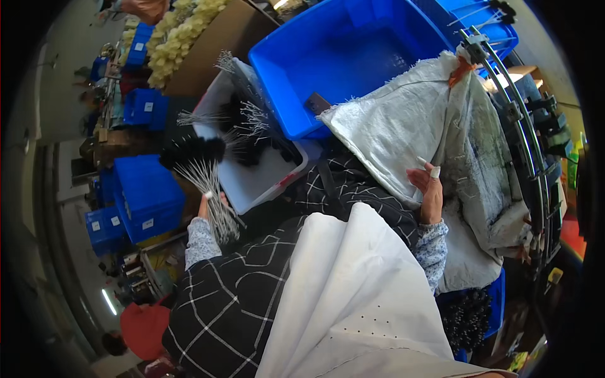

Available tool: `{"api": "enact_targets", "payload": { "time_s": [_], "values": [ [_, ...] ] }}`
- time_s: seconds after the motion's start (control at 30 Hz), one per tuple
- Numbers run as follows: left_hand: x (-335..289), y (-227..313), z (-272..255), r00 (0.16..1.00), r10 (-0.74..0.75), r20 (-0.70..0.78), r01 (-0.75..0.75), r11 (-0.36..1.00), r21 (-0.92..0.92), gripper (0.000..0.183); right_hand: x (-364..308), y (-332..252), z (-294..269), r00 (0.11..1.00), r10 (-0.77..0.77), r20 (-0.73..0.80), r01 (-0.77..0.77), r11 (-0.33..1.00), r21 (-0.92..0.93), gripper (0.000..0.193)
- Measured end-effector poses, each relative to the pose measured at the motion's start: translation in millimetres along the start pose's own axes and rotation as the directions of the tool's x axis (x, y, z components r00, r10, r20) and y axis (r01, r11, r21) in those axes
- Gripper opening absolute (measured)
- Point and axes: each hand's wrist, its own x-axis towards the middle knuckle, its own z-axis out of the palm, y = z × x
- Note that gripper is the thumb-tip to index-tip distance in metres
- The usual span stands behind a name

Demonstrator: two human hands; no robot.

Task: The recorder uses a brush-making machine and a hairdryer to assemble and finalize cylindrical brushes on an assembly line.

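My left hand (203, 208) is closed around a bundle of small wire-stemmed brushes (203, 176). Their black bristle heads fan out at the far end, and the pale twisted stems hang past my fingers. Beside that hand stands a white bin (255, 189) with red corners, holding more brushes (242, 129) with dark heads and pale wire ends. My right hand (431, 196) lies with fingers stretched on a worn whitish woven sack (394, 120). White wraps show on some of its fingertips, and nothing is in its grasp.
A large blue bin (350, 63) sits ahead, with a small brown piece on its wall. A curved metal rail (520, 120) rises at the right. Blue crates (148, 195) stand at left. Below the sack, a blue bin holds many dark pieces (466, 318). White cloth (359, 296) covers my lap.
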Motion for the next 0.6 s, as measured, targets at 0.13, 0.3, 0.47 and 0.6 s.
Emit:
{"api": "enact_targets", "payload": {
  "time_s": [0.13, 0.3, 0.47, 0.6],
  "values": [
    [13, 39, 112, 0.951, 0.172, 0.257, -0.132, 0.978, -0.164, 0.054, -1, -16, -8, 0.996, -0.014, 0.088, 0.019, 0.998, -0.063, 0.054],
    [41, 91, 247, 0.698, 0.323, 0.639, -0.32, 0.939, -0.126, 0.057, -19, -56, 10, 0.966, -0.06, 0.253, 0.098, 0.985, -0.14, 0.044],
    [83, 79, 373, 0.318, 0.221, 0.922, -0.194, 0.967, -0.165, 0.084, -21, -121, 38, 0.844, -0.257, 0.471, 0.437, 0.839, -0.325, 0.055],
    [106, 32, 463, 0.135, 0.052, 0.989, -0.04, 0.998, -0.047, 0.053, 16, -173, 71, 0.67, -0.581, 0.462, 0.739, 0.585, -0.335, 0.09]
  ]
}}
